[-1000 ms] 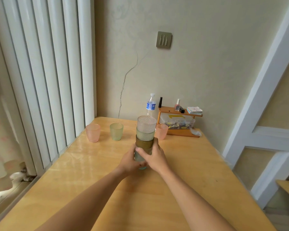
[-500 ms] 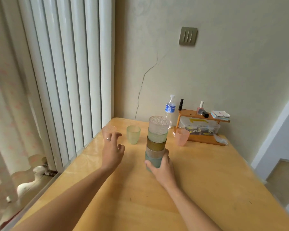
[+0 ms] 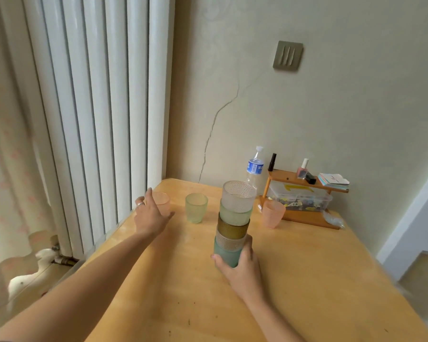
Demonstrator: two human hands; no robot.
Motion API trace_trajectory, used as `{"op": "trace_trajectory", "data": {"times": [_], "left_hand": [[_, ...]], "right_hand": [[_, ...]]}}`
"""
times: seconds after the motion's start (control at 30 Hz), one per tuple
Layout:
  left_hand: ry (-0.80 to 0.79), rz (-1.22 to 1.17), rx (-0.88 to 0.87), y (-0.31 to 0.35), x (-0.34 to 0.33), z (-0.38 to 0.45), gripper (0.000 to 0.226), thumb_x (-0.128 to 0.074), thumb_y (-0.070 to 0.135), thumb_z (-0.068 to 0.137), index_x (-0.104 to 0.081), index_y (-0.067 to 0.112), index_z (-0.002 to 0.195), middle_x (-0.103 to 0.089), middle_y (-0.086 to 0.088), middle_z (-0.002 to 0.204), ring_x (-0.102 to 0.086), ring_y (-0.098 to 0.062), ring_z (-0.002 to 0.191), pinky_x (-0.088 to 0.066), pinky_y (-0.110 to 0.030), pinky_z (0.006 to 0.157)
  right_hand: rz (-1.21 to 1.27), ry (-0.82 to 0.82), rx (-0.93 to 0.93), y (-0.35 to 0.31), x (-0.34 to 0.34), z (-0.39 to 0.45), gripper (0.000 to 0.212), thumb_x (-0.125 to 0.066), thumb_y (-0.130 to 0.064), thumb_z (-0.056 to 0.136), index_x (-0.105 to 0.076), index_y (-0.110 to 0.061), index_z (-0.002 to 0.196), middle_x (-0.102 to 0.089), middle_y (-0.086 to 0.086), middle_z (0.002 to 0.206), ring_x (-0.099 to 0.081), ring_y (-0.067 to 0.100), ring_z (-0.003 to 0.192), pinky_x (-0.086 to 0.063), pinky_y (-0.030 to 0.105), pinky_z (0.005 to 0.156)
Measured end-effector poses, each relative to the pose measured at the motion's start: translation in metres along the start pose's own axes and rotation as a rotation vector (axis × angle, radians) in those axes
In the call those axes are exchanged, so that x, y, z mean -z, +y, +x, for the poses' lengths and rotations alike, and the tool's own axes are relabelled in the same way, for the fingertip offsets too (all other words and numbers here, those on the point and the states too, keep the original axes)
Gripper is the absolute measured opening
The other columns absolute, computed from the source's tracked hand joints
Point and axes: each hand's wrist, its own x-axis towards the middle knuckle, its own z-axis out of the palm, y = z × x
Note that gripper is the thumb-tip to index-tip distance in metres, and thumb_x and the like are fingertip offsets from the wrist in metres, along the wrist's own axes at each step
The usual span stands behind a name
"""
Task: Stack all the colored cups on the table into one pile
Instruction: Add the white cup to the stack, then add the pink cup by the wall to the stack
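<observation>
Gripping the bottom of a stack (image 3: 234,225) of five nested cups, the right hand (image 3: 242,267) wraps its teal base cup on the counter (image 3: 307,280). The left hand (image 3: 150,215), fingers spread wide and holding nothing, reaches at a pink cup (image 3: 161,202) near the counter's left edge. Two more loose cups stand apart: a green cup (image 3: 196,211) and a second pink cup (image 3: 273,214) beside a wooden shelf (image 3: 304,201).

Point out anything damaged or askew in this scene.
A long crack runs down the wall above the table's far edge. The cup stack leans slightly, steadied by the right hand. Nothing is spilled.
</observation>
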Motion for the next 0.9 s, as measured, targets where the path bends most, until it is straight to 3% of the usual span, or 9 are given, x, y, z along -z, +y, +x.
{"op": "trace_trajectory", "data": {"times": [0.27, 0.4, 0.57, 0.67, 0.8, 0.9], "left_hand": [[0.022, -0.121, -0.007, 0.002, 0.007, 0.004, 0.094, -0.082, 0.026, 0.091, -0.026, 0.004, 0.163, -0.037, -0.026, 0.161, -0.049, -0.042, 0.143, -0.044, -0.050, 0.117], [0.074, -0.174, -0.066, 0.017, 0.022, -0.013, 0.089, -0.081, 0.030, 0.088, -0.032, 0.006, 0.159, -0.043, -0.022, 0.155, -0.052, -0.038, 0.139, -0.046, -0.048, 0.113], [0.117, -0.273, -0.228, 0.062, 0.053, -0.042, 0.079, -0.082, 0.032, 0.087, -0.042, 0.012, 0.151, -0.051, -0.014, 0.143, -0.056, -0.027, 0.126, -0.048, -0.036, 0.101], [0.128, -0.322, -0.306, 0.091, 0.067, -0.061, 0.076, -0.082, 0.035, 0.086, -0.045, 0.014, 0.149, -0.055, -0.011, 0.137, -0.052, -0.018, 0.115, -0.043, -0.030, 0.094], [0.127, -0.406, -0.377, 0.128, 0.080, -0.083, 0.074, -0.082, 0.036, 0.085, -0.048, 0.014, 0.147, -0.059, -0.008, 0.131, -0.054, -0.021, 0.118, -0.040, -0.028, 0.094], [0.142, -0.470, -0.411, 0.158, 0.091, -0.096, 0.074, -0.082, 0.038, 0.085, -0.049, 0.015, 0.147, -0.058, -0.003, 0.126, -0.053, -0.017, 0.116, -0.039, -0.027, 0.093]], "right_hand": [[-0.033, 0.031, -0.003, -0.006, 0.002, -0.002, 0.092, -0.075, -0.066, 0.067, -0.041, -0.016, 0.136, -0.070, 0.001, 0.114, -0.067, 0.027, 0.101, -0.056, 0.036, 0.076], [-0.028, 0.050, -0.007, -0.011, 0.003, -0.005, 0.093, -0.075, -0.065, 0.067, -0.043, -0.012, 0.136, -0.071, 0.003, 0.113, -0.068, 0.026, 0.100, -0.055, 0.032, 0.074], [-0.013, 0.074, -0.027, -0.018, 0.009, -0.010, 0.083, -0.077, -0.061, 0.064, -0.046, -0.013, 0.124, -0.072, 0.005, 0.102, -0.070, 0.030, 0.090, -0.056, 0.036, 0.066], [-0.030, 0.084, -0.019, -0.020, 0.009, -0.016, 0.088, -0.076, -0.062, 0.064, -0.046, -0.010, 0.128, -0.072, 0.008, 0.102, -0.070, 0.032, 0.091, -0.055, 0.036, 0.067], [-0.015, 0.083, -0.015, -0.023, 0.013, -0.021, 0.096, -0.072, -0.066, 0.064, -0.044, -0.005, 0.133, -0.072, 0.011, 0.106, -0.070, 0.033, 0.094, -0.057, 0.038, 0.070], [-0.009, 0.065, -0.022, -0.024, 0.015, -0.024, 0.091, -0.075, -0.062, 0.066, -0.043, -0.007, 0.131, -0.071, 0.010, 0.106, -0.069, 0.032, 0.093, -0.056, 0.036, 0.069]]}}
